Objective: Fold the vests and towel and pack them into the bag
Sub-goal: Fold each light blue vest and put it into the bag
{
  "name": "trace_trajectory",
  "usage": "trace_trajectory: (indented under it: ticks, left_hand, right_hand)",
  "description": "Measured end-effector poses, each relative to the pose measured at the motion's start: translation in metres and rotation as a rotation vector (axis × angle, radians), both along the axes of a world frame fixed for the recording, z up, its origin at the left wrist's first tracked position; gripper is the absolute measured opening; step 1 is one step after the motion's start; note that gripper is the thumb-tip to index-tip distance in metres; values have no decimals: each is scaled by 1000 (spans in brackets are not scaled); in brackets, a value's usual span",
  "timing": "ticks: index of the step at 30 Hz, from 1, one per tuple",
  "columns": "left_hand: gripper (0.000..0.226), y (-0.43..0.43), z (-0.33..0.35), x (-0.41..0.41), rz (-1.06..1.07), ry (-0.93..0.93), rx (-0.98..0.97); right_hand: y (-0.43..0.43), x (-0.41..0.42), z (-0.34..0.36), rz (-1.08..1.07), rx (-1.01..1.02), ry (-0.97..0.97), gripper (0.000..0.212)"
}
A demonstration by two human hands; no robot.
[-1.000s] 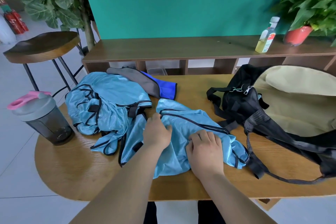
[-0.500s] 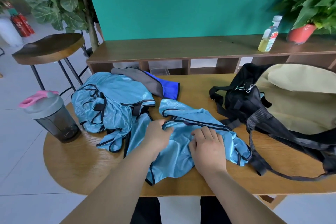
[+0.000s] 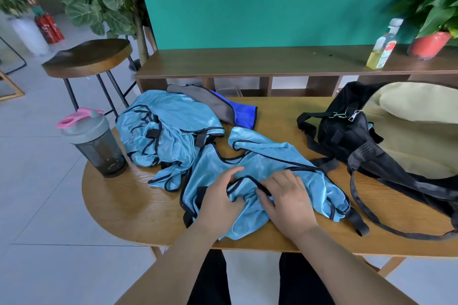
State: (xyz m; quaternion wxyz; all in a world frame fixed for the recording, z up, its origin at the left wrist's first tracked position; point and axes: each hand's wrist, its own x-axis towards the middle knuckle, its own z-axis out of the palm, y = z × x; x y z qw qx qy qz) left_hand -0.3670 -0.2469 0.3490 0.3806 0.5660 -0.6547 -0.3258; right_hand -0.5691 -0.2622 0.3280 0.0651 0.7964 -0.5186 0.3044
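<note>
A light blue vest with black trim (image 3: pixel 270 171) lies crumpled on the wooden table (image 3: pixel 128 203) in front of me. My left hand (image 3: pixel 220 195) pinches its fabric near a black-edged opening. My right hand (image 3: pixel 287 195) grips the cloth just to the right, fingers curled on the black trim. More light blue vests (image 3: pixel 168 131) lie heaped at the back left. A grey and blue towel (image 3: pixel 220 109) lies behind them. The black bag (image 3: pixel 347 131) with a beige lining (image 3: pixel 416 131) lies open at the right, its straps trailing over the table.
A dark shaker bottle with a pink lid (image 3: pixel 96 143) stands at the table's left edge. A wooden stool (image 3: pixel 89 57) and a leafy plant are behind it. A low shelf (image 3: pixel 272 64) at the back carries a drink bottle (image 3: pixel 383 44) and a potted plant (image 3: pixel 431 42).
Both hands have pulled the near vest toward me and shifted their hold to the black-trimmed opening. The vest is spread differently. My view has swung slightly left.
</note>
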Motion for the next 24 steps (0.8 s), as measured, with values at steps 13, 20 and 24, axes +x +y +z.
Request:
trace_trajectory:
  ticks: [13, 20, 24]
  left_hand:
    - [20, -5, 7, 2, 56, 232, 109]
    - [11, -9, 6, 7, 103, 367, 176]
    - [16, -7, 18, 9, 16, 317, 154]
  right_hand:
    - [-5, -3, -2, -67, -38, -118, 22]
    - [-6, -3, -5, -107, -76, -78, 21]
    - [-5, -2, -7, -55, -166, -21, 24]
